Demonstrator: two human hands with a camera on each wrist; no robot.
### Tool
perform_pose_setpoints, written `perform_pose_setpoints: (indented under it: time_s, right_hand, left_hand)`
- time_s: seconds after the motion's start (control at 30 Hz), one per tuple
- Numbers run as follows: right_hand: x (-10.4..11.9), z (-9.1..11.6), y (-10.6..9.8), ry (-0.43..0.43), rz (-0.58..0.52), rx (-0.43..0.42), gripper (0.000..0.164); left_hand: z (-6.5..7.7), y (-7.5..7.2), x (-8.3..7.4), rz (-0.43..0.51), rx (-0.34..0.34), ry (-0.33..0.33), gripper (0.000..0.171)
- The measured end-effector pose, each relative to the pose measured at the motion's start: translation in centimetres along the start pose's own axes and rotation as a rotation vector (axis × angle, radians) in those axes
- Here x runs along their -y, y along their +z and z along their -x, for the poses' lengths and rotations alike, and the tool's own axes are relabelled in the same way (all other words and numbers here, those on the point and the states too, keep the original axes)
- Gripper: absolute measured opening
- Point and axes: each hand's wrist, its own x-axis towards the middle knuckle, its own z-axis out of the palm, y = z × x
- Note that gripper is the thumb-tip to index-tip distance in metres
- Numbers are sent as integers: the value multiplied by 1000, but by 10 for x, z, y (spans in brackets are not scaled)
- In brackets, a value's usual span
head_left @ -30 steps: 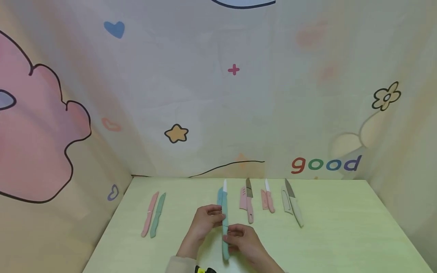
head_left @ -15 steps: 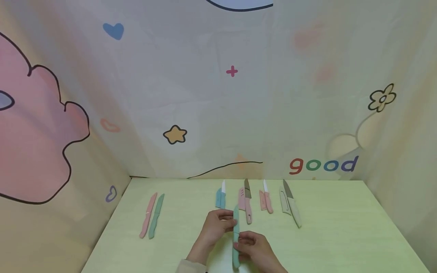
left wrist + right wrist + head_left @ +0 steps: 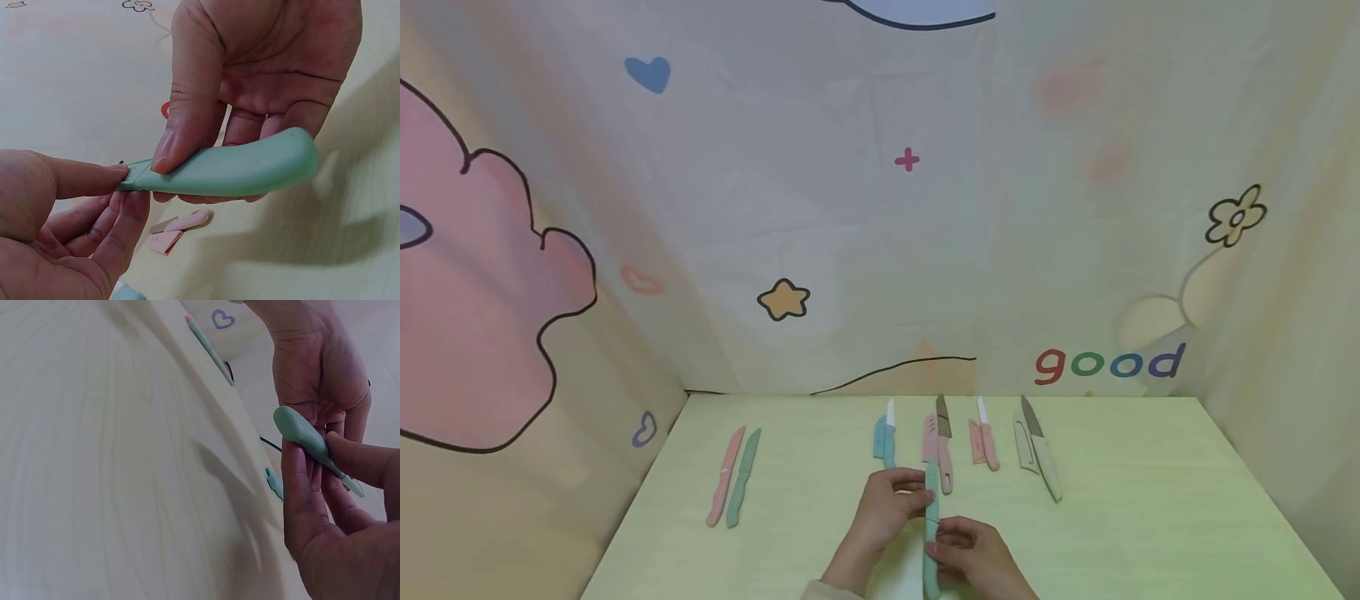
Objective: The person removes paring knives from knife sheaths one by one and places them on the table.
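Observation:
Both of my hands hold a green knife (image 3: 931,575) in its matching sheath (image 3: 932,477), raised over the table with the sheath pointing away from me. My left hand (image 3: 883,510) pinches the sheath between thumb and fingers, near where it meets the handle. The smooth, curved handle (image 3: 244,169) lies in the grip of my right hand (image 3: 976,552), its thumb on top. No blade shows between handle and sheath in the left wrist view. In the head view the sheath's tip overlaps a pink knife (image 3: 945,471) lying behind it.
Along the back lie unsheathed knives beside their sheaths: a blue knife (image 3: 889,442), a small pink knife (image 3: 989,446) and a grey-white knife (image 3: 1047,467). At the left, a sheathed pink knife (image 3: 722,487) lies next to a sheathed green knife (image 3: 741,487). A printed curtain (image 3: 850,208) stands behind.
My hands have carried the sheathed green knife right and toward me, away from the blue knife it overlapped. Both grips stay much the same.

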Motion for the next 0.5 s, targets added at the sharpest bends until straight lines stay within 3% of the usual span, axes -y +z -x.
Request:
perform_pose_setpoints:
  time_s: [0.5]
  right_hand:
    - [-5,12,-11,65,-19,-13,39]
  left_hand:
    - [6,16,7,36,-24,-22,23]
